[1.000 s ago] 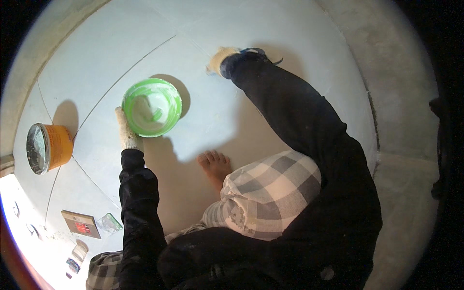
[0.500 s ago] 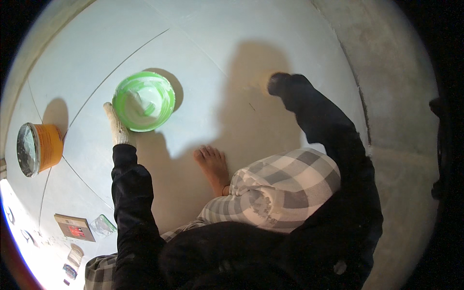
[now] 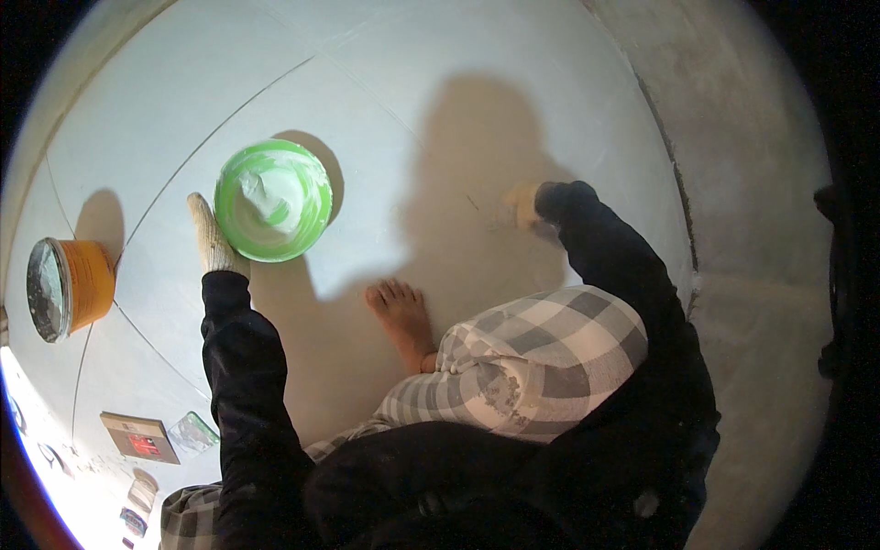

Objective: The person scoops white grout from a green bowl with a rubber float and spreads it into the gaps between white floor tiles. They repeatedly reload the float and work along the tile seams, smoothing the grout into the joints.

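At the left side of a green bowl (image 3: 317, 170) is my left hand (image 3: 213, 243), in a cream knitted glove. Its fingers lie along the bowl's outer wall, and the part of the hand beneath the bowl is hidden. White paste (image 3: 263, 197) coats the inside of the bowl, heaped in the middle. My right hand (image 3: 523, 207), gloved as well, is low over the pale floor (image 3: 367, 119) to the right. Motion and shadow smear its fingers, so whether it holds anything does not show.
An orange bucket (image 3: 89, 284) smeared with grey stands at the left. Nearer lie a brown flat box (image 3: 139, 437) and a clear packet (image 3: 193, 433) with a green edge. My bare foot (image 3: 401, 316) rests in the middle. A grey wall (image 3: 733, 183) runs along the right.
My right hand has moved down, toward me, over the floor. My left hand and the bowl have stayed nearly where they were.
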Motion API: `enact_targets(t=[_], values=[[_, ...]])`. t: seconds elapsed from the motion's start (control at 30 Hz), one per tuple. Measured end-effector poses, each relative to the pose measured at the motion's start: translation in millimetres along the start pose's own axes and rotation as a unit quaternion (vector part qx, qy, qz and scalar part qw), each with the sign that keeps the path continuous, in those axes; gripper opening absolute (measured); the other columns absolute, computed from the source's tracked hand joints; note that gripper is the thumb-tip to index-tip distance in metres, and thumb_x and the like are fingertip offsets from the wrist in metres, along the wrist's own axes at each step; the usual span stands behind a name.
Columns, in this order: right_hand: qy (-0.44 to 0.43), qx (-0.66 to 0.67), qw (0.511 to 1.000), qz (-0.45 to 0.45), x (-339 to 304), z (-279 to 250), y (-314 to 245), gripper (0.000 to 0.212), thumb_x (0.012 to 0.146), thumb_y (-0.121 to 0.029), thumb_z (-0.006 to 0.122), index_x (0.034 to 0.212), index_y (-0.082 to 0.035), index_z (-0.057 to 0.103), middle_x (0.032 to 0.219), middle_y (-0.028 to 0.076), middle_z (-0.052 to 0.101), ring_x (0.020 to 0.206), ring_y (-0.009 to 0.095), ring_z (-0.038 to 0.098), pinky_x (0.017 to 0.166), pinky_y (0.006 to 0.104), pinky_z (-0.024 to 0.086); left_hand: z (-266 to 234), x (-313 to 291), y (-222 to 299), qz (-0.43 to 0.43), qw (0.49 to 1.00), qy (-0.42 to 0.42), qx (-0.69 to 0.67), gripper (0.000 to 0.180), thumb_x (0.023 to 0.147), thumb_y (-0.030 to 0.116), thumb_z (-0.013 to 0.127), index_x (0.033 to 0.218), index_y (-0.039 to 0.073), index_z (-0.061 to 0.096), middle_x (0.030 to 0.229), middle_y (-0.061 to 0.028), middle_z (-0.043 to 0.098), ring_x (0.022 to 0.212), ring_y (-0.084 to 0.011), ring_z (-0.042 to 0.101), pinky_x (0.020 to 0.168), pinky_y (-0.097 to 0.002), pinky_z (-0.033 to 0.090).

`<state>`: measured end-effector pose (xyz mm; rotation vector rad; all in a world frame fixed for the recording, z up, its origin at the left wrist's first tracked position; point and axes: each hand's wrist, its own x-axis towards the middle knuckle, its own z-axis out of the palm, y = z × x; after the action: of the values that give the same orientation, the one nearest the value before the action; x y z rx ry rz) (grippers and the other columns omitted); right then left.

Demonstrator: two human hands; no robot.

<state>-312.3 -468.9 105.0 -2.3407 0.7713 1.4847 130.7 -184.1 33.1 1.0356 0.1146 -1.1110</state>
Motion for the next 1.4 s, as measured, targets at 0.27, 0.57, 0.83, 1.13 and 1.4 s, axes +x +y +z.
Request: enact_targets(t=[0.27, 0.57, 0.83, 1.13, 1.4], values=[[0.383, 0.097, 0.876, 0.278, 29, 40, -133, 0.037, 0.087, -0.007, 0.057, 0.124, -0.004, 0.060, 0.118, 0.021, 0.068, 0.108, 0.034, 0.068, 0.089, 0.0472, 0.055, -3, -3, -8, 0.019, 1.000, -0.012, 0.011, 0.081, 0.101, 0.070, 0.040, 0.148, 0.004, 0.047, 0.148, -0.0115, 0.052, 0.134, -0.0257, 0.050, 0.115, -0.0403, 0.038], [0.193, 0.053, 0.979, 0.038, 23, -8, -43, 0.035, 0.093, -0.022, 0.060, 0.126, -0.015, 0.068, 0.128, 0.014, 0.067, 0.121, 0.035, 0.060, 0.099, 0.0443, 0.049, -5, -1, -11, 0.039, 0.998, -0.031, 0.045, 0.084, 0.100, 0.072, 0.036, 0.154, 0.008, 0.040, 0.155, -0.0126, 0.045, 0.140, -0.0283, 0.045, 0.116, -0.0450, 0.036], [0.313, -0.124, 0.941, 0.015, 25, 3, -76, 0.026, 0.098, -0.023, 0.053, 0.109, -0.014, 0.075, 0.121, 0.011, 0.069, 0.116, 0.031, 0.063, 0.094, 0.0455, 0.054, 3, -10, -3, 0.032, 0.998, -0.042, 0.020, 0.075, 0.104, 0.065, 0.035, 0.154, 0.009, 0.040, 0.154, -0.0122, 0.046, 0.140, -0.0278, 0.045, 0.116, -0.0445, 0.038], [0.037, 0.087, 0.989, 0.114, -34, -6, -71, 0.040, 0.098, -0.034, 0.056, 0.127, -0.010, 0.069, 0.121, 0.017, 0.071, 0.113, 0.037, 0.067, 0.098, 0.0478, 0.051, 15, -9, -6, 0.024, 0.999, -0.041, 0.022, 0.066, 0.101, 0.056, 0.053, 0.143, 0.006, 0.054, 0.139, -0.0117, 0.061, 0.125, -0.0256, 0.058, 0.107, -0.0430, 0.047], [0.470, -0.176, 0.854, -0.138, -33, -138, -213, 0.039, 0.085, -0.012, 0.065, 0.124, -0.016, 0.063, 0.121, 0.005, 0.058, 0.108, 0.028, 0.057, 0.082, 0.0427, 0.056, 43, -36, 9, 0.096, 0.974, 0.019, 0.205, 0.080, 0.086, 0.048, 0.080, 0.138, -0.008, 0.057, 0.127, -0.0189, 0.066, 0.117, -0.0239, 0.062, 0.099, -0.0316, 0.049]])
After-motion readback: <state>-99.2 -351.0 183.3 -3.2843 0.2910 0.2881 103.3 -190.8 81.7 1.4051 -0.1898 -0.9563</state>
